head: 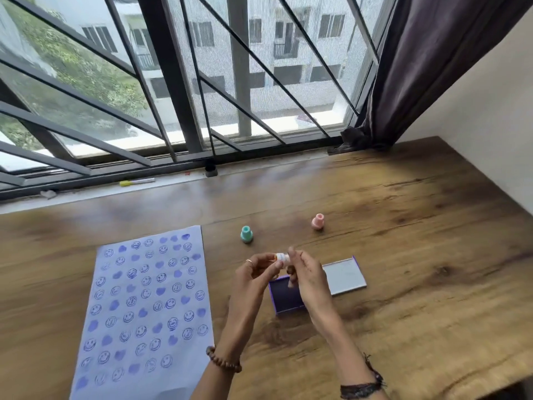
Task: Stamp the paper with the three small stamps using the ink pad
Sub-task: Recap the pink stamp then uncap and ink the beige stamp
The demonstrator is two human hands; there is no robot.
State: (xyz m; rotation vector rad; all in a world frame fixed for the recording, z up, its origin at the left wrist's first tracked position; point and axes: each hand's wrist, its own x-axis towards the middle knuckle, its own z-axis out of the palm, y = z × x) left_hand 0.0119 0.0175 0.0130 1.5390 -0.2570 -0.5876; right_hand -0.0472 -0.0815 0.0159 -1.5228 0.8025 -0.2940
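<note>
A white sheet of paper [144, 307] covered with several blue smiley and heart prints lies on the left of the wooden table. My left hand [255, 271] and my right hand [305, 274] both pinch a small white and orange stamp [282, 257], held in the air above the open purple ink pad [284, 297]. The pad's lid [344, 277] lies folded back to the right. A teal stamp [247, 234] and a pink stamp [317, 221] stand upright on the table beyond my hands.
The wooden table [403, 255] runs to a barred window at the back, with a wall and a dark curtain [427, 67] at the right. A yellow and white pen [137, 182] and a small black object [210, 170] lie on the window sill.
</note>
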